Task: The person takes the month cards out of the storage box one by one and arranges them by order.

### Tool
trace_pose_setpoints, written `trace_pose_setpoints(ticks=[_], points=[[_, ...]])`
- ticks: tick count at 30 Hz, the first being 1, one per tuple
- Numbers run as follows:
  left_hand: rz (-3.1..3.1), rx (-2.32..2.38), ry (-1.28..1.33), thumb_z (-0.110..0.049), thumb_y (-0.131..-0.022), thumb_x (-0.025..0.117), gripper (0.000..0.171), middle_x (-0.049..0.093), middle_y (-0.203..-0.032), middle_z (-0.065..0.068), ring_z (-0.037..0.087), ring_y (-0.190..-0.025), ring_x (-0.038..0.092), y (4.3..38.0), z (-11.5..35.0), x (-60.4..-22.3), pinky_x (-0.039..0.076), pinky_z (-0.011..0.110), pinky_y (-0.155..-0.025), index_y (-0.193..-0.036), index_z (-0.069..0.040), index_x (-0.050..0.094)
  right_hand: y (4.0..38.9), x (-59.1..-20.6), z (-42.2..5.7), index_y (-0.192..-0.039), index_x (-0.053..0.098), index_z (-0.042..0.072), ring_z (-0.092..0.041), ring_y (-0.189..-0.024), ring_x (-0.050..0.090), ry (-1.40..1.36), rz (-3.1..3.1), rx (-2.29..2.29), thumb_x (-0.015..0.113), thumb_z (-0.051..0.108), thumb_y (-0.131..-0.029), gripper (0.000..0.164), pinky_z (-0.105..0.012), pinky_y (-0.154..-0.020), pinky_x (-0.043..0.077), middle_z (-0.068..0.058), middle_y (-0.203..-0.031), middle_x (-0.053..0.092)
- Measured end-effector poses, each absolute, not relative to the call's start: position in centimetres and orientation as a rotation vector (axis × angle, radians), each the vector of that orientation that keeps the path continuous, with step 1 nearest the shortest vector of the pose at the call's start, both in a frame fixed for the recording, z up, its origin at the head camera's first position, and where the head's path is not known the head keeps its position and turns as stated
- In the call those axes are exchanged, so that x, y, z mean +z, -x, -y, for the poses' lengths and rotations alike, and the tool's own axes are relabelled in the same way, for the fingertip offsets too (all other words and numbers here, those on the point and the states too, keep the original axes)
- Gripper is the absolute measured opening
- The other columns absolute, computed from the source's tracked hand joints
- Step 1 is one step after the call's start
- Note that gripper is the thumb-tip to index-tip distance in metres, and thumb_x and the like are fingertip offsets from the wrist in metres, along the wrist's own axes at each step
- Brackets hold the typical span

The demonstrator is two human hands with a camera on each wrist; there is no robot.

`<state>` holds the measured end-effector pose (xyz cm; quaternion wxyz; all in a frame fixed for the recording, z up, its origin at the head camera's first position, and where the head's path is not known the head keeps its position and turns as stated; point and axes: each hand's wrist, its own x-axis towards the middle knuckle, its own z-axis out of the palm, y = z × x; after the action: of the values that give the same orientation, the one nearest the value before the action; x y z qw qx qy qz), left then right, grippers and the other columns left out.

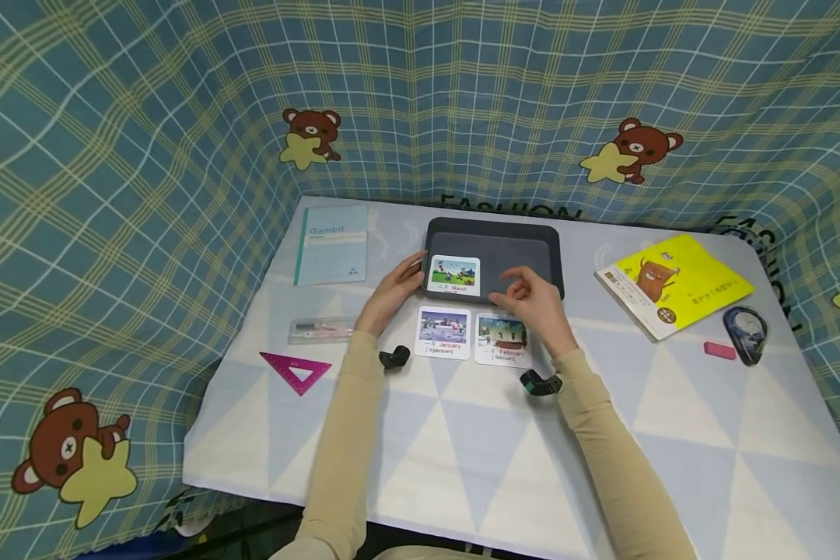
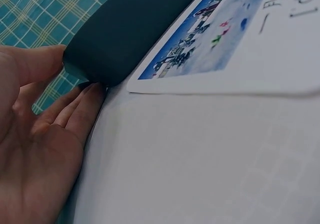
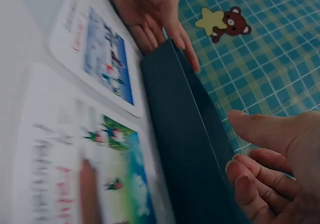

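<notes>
My left hand (image 1: 392, 294) holds the dark grey tray (image 1: 518, 253) at its front left corner. In the left wrist view the thumb (image 2: 42, 62) lies against the upper wall and the fingers are low at the side. A picture card marked March (image 1: 455, 274) sits inside the tray at the front left. Over the tray's front right edge is my right hand (image 1: 537, 305), its fingers loosely bent with nothing between them. Two more cards lie on the table just in front of the tray: January (image 1: 444, 331) on the left, February (image 1: 504, 341) on the right.
To the left are a pale blue notebook (image 1: 331, 247), a clear pencil case (image 1: 320, 330) and a pink set square (image 1: 296, 372). A yellow book (image 1: 679, 284), a pink eraser (image 1: 719, 351) and a correction tape (image 1: 746, 334) lie at the right. Checked cloth (image 1: 420, 101) hangs behind the table.
</notes>
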<state>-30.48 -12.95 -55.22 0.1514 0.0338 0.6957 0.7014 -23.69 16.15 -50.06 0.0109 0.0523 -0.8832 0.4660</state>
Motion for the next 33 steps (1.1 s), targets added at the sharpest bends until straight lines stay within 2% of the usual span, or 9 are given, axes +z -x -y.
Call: trace_pose_setpoints(ticks=[7, 13, 23, 33], points=[[-1.972, 2.016, -0.086, -0.024, -0.104, 0.061, 0.052, 0.041, -0.159, 0.006, 0.020, -0.145, 0.039, 30.2, 12.6, -55.5, 0.030, 0.037, -0.121, -0.152, -0.035, 0.047, 29.2, -50.9, -15.4, -0.138, 0.055, 0.009, -0.028, -0.081, 0.062, -0.103, 2.851, 1.445, 0.080, 0.033, -0.090, 0.059, -0.042, -0.072, 0.051, -0.009, -0.094, 0.062], [-2.004, 2.015, -0.074, -0.025, -0.104, 0.061, 0.050, 0.043, -0.158, 0.006, 0.021, -0.145, 0.040, 29.8, 12.5, -55.5, 0.030, 0.037, -0.121, -0.152, -0.035, 0.048, 32.0, -51.7, -14.0, -0.143, 0.051, 0.008, -0.030, -0.081, 0.055, -0.117, 3.027, 1.404, 0.081, 0.037, -0.089, 0.068, -0.042, -0.069, 0.046, -0.013, -0.098, 0.059], [-1.985, 2.020, -0.090, -0.028, -0.103, 0.063, 0.051, 0.043, -0.158, 0.005, 0.020, -0.144, 0.040, 30.2, 12.6, -55.1, 0.030, 0.037, -0.121, -0.151, -0.037, 0.049, 33.4, -51.9, -13.5, -0.130, 0.057, 0.005, -0.030, -0.078, 0.050, -0.111, 2.993, 1.454, 0.079, 0.025, -0.092, 0.048, -0.041, -0.066, 0.041, -0.015, -0.096, 0.056], [-2.011, 1.987, -0.088, -0.025, -0.104, 0.060, 0.052, 0.041, -0.159, 0.006, 0.022, -0.146, 0.038, 30.0, 13.2, -54.9, 0.030, 0.039, -0.121, -0.153, -0.035, 0.046, 34.0, -52.3, -13.0, -0.127, 0.057, -0.001, -0.034, -0.101, 0.046, -0.099, 2.968, 1.430, 0.077, 0.020, -0.093, 0.044, -0.048, -0.083, 0.044, -0.021, -0.119, 0.047]])
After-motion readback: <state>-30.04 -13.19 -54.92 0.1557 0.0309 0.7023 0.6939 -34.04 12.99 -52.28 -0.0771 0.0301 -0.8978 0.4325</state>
